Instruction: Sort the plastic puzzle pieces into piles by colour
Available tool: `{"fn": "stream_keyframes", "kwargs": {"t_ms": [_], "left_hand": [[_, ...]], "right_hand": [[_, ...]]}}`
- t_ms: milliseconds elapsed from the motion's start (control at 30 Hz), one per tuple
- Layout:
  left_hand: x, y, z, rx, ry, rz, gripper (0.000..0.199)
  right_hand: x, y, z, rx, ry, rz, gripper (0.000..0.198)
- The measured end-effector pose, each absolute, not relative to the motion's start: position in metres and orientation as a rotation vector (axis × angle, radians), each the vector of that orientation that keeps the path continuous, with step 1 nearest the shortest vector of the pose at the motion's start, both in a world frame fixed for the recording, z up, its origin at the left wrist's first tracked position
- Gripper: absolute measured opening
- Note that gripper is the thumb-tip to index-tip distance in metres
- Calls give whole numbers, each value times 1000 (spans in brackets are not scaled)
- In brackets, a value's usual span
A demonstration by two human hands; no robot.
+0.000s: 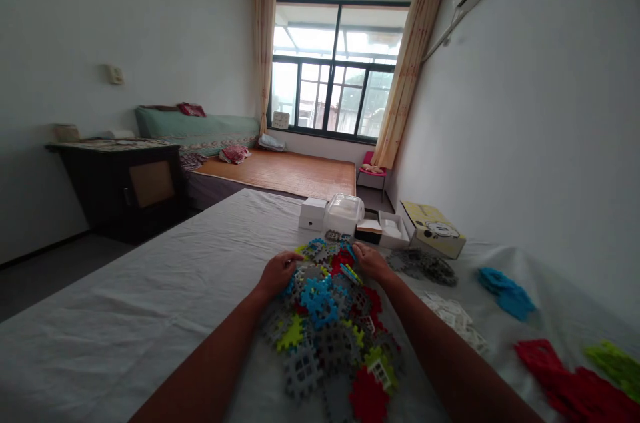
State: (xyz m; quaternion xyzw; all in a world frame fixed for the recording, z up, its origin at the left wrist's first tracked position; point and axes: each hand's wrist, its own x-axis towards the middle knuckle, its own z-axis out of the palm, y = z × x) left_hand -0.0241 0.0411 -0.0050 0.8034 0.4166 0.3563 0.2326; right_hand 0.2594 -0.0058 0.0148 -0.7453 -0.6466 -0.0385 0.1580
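Observation:
A mixed heap of notched plastic building pieces (317,299) lies on the white sheet between my forearms, in blue, grey, red, yellow-green and white. At the heap's far left edge, my left hand (279,273) has its fingers curled together; what they hold, if anything, is too small to make out. My right hand (371,260) is closed at the far right edge, its fingertips on a blue building piece (351,249). Close to that hand, a red piece (342,260) rests in the heap.
Sorted piles lie on the right: grey (425,266), white (456,319), blue (506,292), red (575,379) and yellow-green (616,364). Behind the heap stand a white box (313,214), a clear plastic container (344,211) and a yellow carton (433,228). A bed (290,173) is beyond.

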Motion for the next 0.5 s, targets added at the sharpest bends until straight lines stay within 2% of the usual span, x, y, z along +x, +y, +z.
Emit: {"fn": "stream_keyframes", "kwargs": {"t_ms": [300, 500], "left_hand": [[-23, 44, -6, 2224, 1141, 958, 32], [-25, 47, -9, 2239, 1116, 940, 32]], "right_hand": [[304, -65, 29, -2348, -1764, -237, 28], [251, -113, 27, -1801, -1939, 324, 28]]}}
